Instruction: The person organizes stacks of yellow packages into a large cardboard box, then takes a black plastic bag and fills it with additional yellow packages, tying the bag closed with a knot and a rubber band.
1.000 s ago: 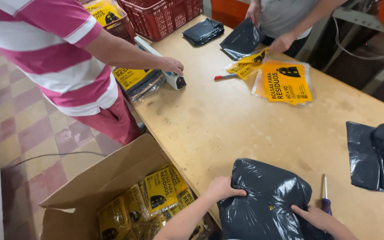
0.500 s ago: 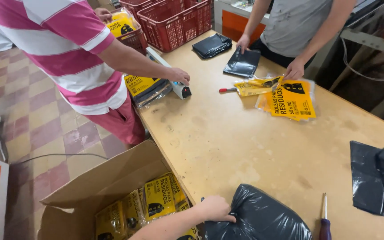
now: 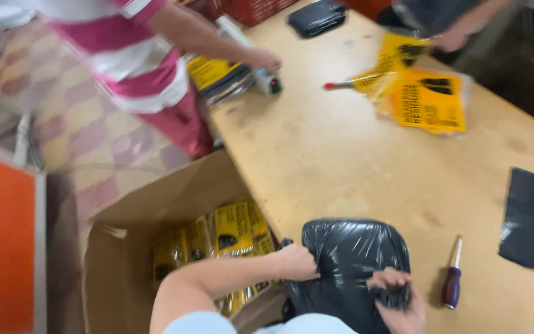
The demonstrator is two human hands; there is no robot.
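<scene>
A bundle of black plastic bags point(image 3: 353, 260) lies at the near edge of the wooden surface point(image 3: 353, 161), and both of the person's hands are on it; the left hand point(image 3: 296, 263) pinches the bundle's left side with fingers closed on the plastic, and the right hand point(image 3: 397, 297) is curled tight around a gathered fold at its lower right; each grip is closed on the bundle. Just right of the right hand a screwdriver point(image 3: 452, 275) with a dark handle lies on the surface, apart from the bundle; further right sits a flat pile of black bags point(image 3: 533, 222). Left of the left hand, below the surface edge, an open cardboard box point(image 3: 149, 247) holds yellow packets point(image 3: 230, 232). Well beyond the hands, a co-worker in a pink and white striped shirt point(image 3: 125, 68) rests a hand point(image 3: 264, 60) by a small white device point(image 3: 269, 81); yellow printed packets point(image 3: 424, 99) lie further right, with a red-handled tool point(image 3: 347, 82) beside them, and another person's hand point(image 3: 449, 40) touches them.
</scene>
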